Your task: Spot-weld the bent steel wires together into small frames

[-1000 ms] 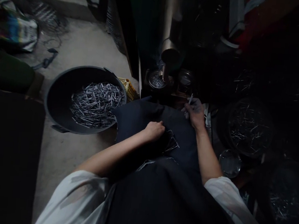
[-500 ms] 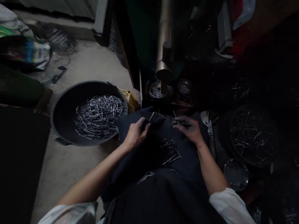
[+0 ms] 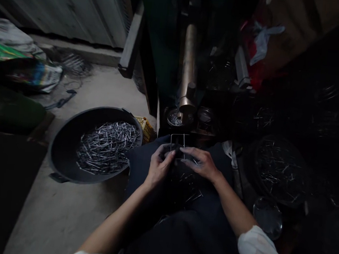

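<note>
In front of the machine, my left hand [image 3: 159, 163] pinches a thin metal wire bent into an angular U [image 3: 171, 141] between thumb and fingers. My right hand [image 3: 201, 162] is close beside it, its fingertips closed on a short metal wire piece [image 3: 184, 144] that stands upright at the bent wire's right end. Whether the two wires touch is hard to make out. A bit more wire glints under the right fingers. Below both hands, several bent wires [image 3: 193, 194] lie on the dark cloth over my lap [image 3: 144, 160].
At left, a big black pan [image 3: 65, 133] holds a heap of metal wire pieces [image 3: 105, 147]. A brass-coloured machine arm [image 3: 189, 61] reaches down ahead, above a small dish of metal bits [image 3: 174, 118]. To the right are a dark basin with wire pieces [image 3: 278, 168] and a clear round container [image 3: 267, 216].
My hands have come together, the right one moving left toward the bent wire. The camera view has shifted upward, so the machine arm and pan appear lower.
</note>
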Demonstrator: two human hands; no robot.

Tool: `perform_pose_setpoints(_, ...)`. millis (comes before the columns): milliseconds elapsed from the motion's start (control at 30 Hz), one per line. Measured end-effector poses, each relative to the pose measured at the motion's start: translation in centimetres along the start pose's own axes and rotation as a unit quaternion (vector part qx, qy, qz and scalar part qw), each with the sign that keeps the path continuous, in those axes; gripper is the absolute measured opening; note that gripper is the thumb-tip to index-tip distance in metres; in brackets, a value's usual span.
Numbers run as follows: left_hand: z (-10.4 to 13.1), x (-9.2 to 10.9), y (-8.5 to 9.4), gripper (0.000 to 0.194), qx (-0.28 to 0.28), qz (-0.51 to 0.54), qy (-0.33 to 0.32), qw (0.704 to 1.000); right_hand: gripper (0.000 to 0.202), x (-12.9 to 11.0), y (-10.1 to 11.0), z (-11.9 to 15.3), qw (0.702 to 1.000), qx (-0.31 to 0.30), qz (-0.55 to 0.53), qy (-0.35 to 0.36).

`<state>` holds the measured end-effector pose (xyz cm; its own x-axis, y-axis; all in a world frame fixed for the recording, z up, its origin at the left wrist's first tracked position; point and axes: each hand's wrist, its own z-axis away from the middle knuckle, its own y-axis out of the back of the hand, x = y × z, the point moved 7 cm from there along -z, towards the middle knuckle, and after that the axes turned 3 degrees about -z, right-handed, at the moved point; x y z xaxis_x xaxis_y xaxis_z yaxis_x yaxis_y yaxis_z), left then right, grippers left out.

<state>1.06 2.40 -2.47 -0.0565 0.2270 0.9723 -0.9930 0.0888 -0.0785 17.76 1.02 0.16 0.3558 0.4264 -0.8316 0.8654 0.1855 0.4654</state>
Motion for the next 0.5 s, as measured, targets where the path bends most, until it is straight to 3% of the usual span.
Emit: perform_pose_setpoints(500,-0.8,1.4,-0.1,0.037,0.014,0.028,-0.037,0.999,0.042,-1.6,1.6,-2.8,1.0,-0.007,-0.006,0.028)
